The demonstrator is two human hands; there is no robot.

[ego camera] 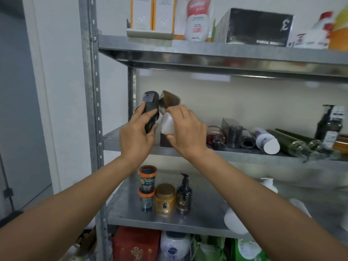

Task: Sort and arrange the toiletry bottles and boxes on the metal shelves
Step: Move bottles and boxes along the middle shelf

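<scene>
Black bottle [150, 102], one; brown bottle [170, 100], one

the top shelf [226, 51] before me carries orange-edged boxes [152, 14], a red-white bottle [197, 19] and a black box [258, 28]. my middle shelf [244, 153] has bottles [265, 140] lying on their sides. the lower shelf [169, 221] holds stacked orange-lidded jars [147, 185], a gold jar [165, 198], a pump bottle [184, 194].

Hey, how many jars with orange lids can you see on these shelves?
2, both at the left of the lower shelf: the upper jar stacked on the lower jar, beside the gold jar. Others may be hidden.
</scene>
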